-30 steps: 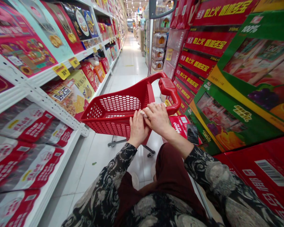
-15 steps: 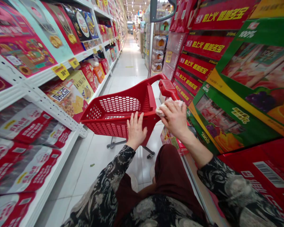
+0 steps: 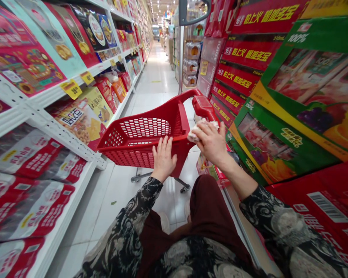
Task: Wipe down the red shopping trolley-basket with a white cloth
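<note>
Pressing a pale cloth (image 3: 193,133) against the near end of the red handle (image 3: 201,104)!
And it's the right hand (image 3: 212,141) that's nearer, fingers closed over the cloth, the handle running off from it toward 11 o'clock; over at roughly 8 o'clock from it, the left hand (image 3: 164,158) lies flat, unclenched, on the basket's near rim (image 3: 133,147). The shopping cart (image 3: 181,156) stands right ahead of the person's knees, long axis slanting across the aisle, handle end toward 1 o'clock, narrow nose toward 10. Shiny pale floor tiles (image 3: 110,220) spread beneath; white shelves (image 3: 37,110) of boxed snacks (image 3: 81,116) fill 9 to 11, stacked drink cartons (image 3: 251,54) crowd 1 to 3, and the aisle (image 3: 158,73) stretches away at 12.
</note>
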### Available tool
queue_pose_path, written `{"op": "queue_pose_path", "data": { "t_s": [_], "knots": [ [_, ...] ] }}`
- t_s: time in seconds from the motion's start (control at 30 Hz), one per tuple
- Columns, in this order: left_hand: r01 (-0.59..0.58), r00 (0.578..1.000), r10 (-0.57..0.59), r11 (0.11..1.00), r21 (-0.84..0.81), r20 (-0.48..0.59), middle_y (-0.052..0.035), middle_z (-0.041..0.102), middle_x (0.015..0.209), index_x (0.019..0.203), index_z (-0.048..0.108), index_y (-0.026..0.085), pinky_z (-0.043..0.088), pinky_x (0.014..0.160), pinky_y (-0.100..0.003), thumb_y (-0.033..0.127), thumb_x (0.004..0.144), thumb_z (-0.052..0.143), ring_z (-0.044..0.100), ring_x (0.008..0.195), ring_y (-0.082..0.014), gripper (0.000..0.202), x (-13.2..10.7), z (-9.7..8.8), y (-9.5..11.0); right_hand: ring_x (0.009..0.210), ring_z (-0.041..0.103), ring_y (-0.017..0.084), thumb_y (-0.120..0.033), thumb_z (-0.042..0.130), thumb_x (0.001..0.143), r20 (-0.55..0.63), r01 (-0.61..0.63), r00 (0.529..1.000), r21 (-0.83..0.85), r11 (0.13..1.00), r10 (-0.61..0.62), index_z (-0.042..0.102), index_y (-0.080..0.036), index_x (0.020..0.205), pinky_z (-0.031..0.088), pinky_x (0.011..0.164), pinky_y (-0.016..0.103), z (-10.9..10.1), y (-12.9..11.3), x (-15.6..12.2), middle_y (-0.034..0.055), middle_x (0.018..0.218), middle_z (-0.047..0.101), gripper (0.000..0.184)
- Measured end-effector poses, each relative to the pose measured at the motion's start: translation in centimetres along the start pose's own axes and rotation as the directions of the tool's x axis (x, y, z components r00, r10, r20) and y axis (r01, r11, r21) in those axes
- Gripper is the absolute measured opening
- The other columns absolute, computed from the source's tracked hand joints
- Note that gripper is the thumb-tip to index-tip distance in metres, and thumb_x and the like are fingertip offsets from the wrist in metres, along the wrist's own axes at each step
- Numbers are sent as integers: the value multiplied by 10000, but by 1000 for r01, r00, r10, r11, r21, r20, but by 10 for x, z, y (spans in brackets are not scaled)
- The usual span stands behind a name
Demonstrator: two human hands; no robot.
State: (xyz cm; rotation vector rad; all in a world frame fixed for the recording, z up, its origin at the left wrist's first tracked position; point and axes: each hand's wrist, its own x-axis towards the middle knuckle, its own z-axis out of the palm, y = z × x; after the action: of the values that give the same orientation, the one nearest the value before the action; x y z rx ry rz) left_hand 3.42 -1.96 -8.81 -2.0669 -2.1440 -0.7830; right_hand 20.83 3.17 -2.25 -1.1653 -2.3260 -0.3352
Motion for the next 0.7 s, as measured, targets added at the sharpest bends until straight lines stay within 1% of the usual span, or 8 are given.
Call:
{"op": "queue_pose_path", "data": {
  "t_s": [0.1,0.23,0.3,0.4,0.5,0.57,0.63,0.7],
  "knots": [
    [5,1000,-5,1000,4,1,-140,301,1481,1403,291,156,241,1073,-571,206,770,508,231,1381,-296,671,0,2,3,1281,353,300,-270,470,878,-24,-31,999,-24,999,31,562,-247,1179,110,1063,604,2,-3,-4,86,1340,504,316],
    [0,1000,-1,1000,30,18,-130,277,1492,1406,282,140,223,1081,-574,202,768,503,212,1388,-292,678,0,3,3,1313,307,315,-318,490,866,-8,42,999,-12,999,-42,557,-219,1190,118,1068,593,23,-25,1,101,1366,472,346],
    [-3,1000,1,999,54,28,-128,278,1492,1409,278,144,208,1086,-578,198,768,501,220,1386,-284,680,0,2,2,1306,320,306,-321,469,879,-10,67,998,-2,998,-67,574,-229,1161,116,1068,590,30,-29,5,89,1347,493,315],
    [-7,999,4,996,87,35,-131,281,1490,1415,265,154,195,1088,-584,195,769,502,225,1385,-277,690,2,0,1,1276,364,282,-306,428,902,-32,69,997,4,998,-69,594,-243,1116,108,1066,588,25,-18,8,72,1302,536,278],
    [-12,999,8,995,96,44,-129,275,1493,1420,254,159,194,1089,-586,193,768,506,216,1389,-276,699,4,-1,2,1251,388,289,-311,448,894,-79,15,997,-10,1000,-16,599,-245,1107,102,1056,603,12,4,5,76,1283,549,269],
    [-5,999,1,996,87,48,-129,271,1495,1420,253,156,203,1087,-586,196,768,511,210,1390,-278,702,5,-2,4,1251,387,298,-313,460,888,-111,-20,994,-26,999,17,603,-242,1104,107,1053,607,6,14,2,84,1291,542,268],
    [9,999,-13,997,73,48,-136,271,1494,1417,256,150,220,1080,-587,195,766,517,211,1389,-285,704,5,-2,7,1262,374,304,-295,465,882,-115,-20,993,-41,999,15,601,-228,1116,133,1055,597,8,12,0,98,1306,529,279],
    [17,999,-20,998,59,51,-142,268,1494,1415,261,150,231,1074,-589,189,763,519,210,1388,-291,703,5,-1,8,1277,358,306,-258,473,869,-83,28,996,-47,998,-32,587,-207,1150,170,1059,573,15,2,1,112,1320,517,307]
  ]
}}
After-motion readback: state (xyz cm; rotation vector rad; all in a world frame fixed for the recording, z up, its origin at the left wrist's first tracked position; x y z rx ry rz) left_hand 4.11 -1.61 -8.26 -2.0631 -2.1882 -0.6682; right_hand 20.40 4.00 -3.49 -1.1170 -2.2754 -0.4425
